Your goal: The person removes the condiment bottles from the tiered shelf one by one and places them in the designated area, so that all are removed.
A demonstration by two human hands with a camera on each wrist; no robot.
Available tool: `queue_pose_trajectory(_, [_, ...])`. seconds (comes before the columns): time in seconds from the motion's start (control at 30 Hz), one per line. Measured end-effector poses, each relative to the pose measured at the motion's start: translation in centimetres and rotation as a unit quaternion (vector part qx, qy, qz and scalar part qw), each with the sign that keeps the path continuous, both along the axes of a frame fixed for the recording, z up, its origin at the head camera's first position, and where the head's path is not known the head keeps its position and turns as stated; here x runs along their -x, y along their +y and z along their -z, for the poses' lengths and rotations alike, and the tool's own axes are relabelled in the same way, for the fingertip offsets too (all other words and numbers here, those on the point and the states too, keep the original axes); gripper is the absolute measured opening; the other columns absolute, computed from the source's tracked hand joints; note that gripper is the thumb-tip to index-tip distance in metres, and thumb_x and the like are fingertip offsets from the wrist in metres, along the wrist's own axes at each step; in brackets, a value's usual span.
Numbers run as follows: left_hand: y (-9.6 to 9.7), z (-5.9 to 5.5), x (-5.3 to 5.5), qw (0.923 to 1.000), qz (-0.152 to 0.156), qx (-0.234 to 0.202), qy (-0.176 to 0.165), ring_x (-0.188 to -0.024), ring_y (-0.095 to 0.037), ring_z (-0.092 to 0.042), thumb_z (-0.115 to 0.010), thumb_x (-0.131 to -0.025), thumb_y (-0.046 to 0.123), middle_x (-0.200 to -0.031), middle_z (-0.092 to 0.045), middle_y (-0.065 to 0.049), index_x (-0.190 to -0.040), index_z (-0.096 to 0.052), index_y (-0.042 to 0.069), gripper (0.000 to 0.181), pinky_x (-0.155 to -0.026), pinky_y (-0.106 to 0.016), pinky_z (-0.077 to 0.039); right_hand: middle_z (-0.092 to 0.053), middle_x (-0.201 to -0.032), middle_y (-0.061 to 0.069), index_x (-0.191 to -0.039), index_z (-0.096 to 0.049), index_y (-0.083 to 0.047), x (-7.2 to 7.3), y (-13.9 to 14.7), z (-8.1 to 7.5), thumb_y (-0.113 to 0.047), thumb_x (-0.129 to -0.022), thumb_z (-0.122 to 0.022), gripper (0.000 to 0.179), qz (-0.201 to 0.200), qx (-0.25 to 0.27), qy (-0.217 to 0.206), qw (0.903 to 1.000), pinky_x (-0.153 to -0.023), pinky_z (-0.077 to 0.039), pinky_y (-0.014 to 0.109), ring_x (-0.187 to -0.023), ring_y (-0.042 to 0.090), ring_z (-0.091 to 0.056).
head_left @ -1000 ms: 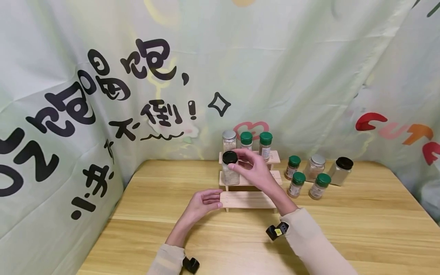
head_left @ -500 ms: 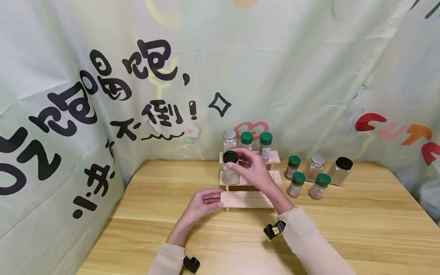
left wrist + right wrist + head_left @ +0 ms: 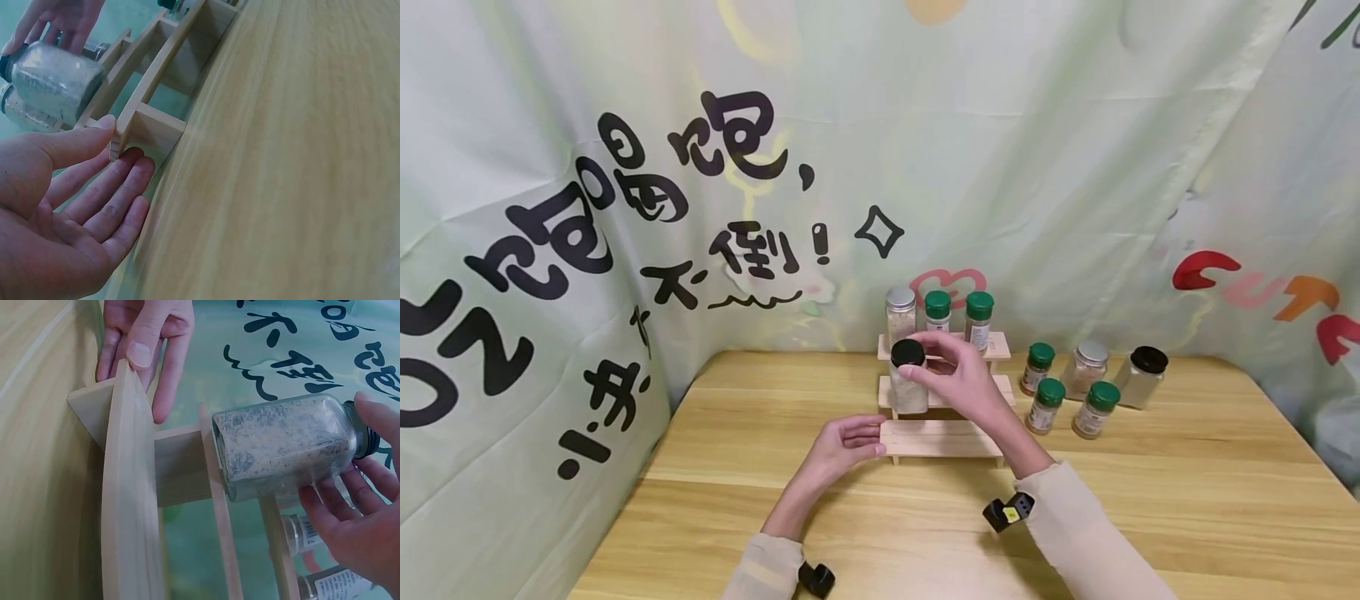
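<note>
My right hand (image 3: 961, 377) holds a square glass jar (image 3: 284, 444) with a black lid, filled with pale speckled contents, by its lid and upper part. The jar is upright, and in the head view it overlaps the left end of the middle step of a wooden three-step rack (image 3: 940, 437). In the right wrist view its base is right at that step's front edge. My left hand (image 3: 87, 212) pinches the left end of the lowest step, thumb above and fingers below. On the top step stand a silver-lidded jar (image 3: 900, 312) and two green-capped spice jars (image 3: 979, 321), partly hidden by my right hand.
Right of the rack on the wooden table (image 3: 1150, 492) stand several more jars: green-capped spice jars (image 3: 1096, 410), a silver-lidded jar (image 3: 1086, 371) and a black-lidded jar (image 3: 1141, 377). A printed curtain (image 3: 1037, 167) hangs behind and along the left side.
My right hand has brought the black-lidded jar slightly toward me and to the right, off its earlier spot over the middle step. My left hand stays at the rack's end.
</note>
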State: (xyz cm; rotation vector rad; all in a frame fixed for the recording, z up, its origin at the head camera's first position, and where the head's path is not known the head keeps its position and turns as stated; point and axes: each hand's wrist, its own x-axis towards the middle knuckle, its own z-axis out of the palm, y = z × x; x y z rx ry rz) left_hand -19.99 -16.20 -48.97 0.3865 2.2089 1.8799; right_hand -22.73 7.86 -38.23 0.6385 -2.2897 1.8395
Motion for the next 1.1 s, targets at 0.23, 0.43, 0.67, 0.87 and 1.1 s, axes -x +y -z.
queue_pose_trajectory(0.23, [0.0, 0.0, 0.0, 1.0000, -0.002, 0.003, -0.001, -0.111, -0.035, -0.068, -0.078, -0.089, 0.001, -0.124, -0.068, -0.024, -0.133, -0.064, -0.004, 0.046, -0.091, -0.028, -0.059, -0.072, -0.118, 0.010, -0.127, -0.068, -0.008, -1.1, 1.1, -0.8, -0.015, -0.088, -0.084, 0.044, -0.003, 0.004, 0.004, 1.0000, -0.098, -0.057, 0.034, -0.109, 0.023, -0.069])
queue_pose_trajectory(0.43, [0.0, 0.0, -0.1, 1.0000, 0.000, 0.002, 0.003, -0.111, -0.036, -0.068, -0.077, -0.090, 0.000, -0.125, -0.067, -0.025, -0.133, -0.064, -0.005, 0.046, -0.091, -0.028, -0.059, -0.072, -0.118, 0.010, -0.126, -0.069, -0.008, -2.2, 2.4, -1.5, -0.015, -0.087, -0.085, 0.043, 0.002, 0.008, 0.009, 0.9999, -0.097, -0.058, 0.032, -0.109, 0.022, -0.068])
queue_pose_trajectory(0.67, [0.0, 0.1, -0.2, 1.0000, 0.002, 0.003, 0.004, -0.112, -0.037, -0.067, -0.077, -0.090, 0.002, -0.126, -0.067, -0.024, -0.134, -0.063, -0.004, 0.047, -0.092, -0.028, -0.059, -0.071, -0.117, 0.008, -0.126, -0.069, -0.009, -3.5, 4.3, -1.7, -0.016, -0.088, -0.084, 0.042, 0.023, -0.003, 0.011, 0.9997, -0.096, -0.057, 0.027, -0.107, 0.023, -0.068])
queue_pose_trajectory(0.87, [-0.1, 0.0, -0.1, 1.0000, 0.000, 0.005, 0.006, -0.112, -0.036, -0.067, -0.078, -0.090, 0.003, -0.124, -0.068, -0.023, -0.133, -0.064, -0.004, 0.045, -0.092, -0.028, -0.059, -0.070, -0.116, 0.008, -0.125, -0.069, -0.009, -4.2, 5.8, -1.4, -0.013, -0.088, -0.083, 0.039, 0.036, -0.001, 0.028, 0.9990, -0.094, -0.058, 0.027, -0.105, 0.020, -0.068])
queue_pose_trajectory(1.1, [-0.1, 0.1, -0.1, 1.0000, 0.005, -0.002, 0.008, -0.110, -0.037, -0.068, -0.077, -0.089, 0.000, -0.123, -0.068, -0.026, -0.133, -0.063, -0.006, 0.047, -0.091, -0.027, -0.059, -0.071, -0.113, 0.009, -0.122, -0.070, -0.008, -4.7, 7.3, -1.0, -0.010, -0.088, -0.083, 0.037, 0.057, -0.006, 0.036, 0.9977, -0.093, -0.057, 0.024, -0.104, 0.016, -0.069])
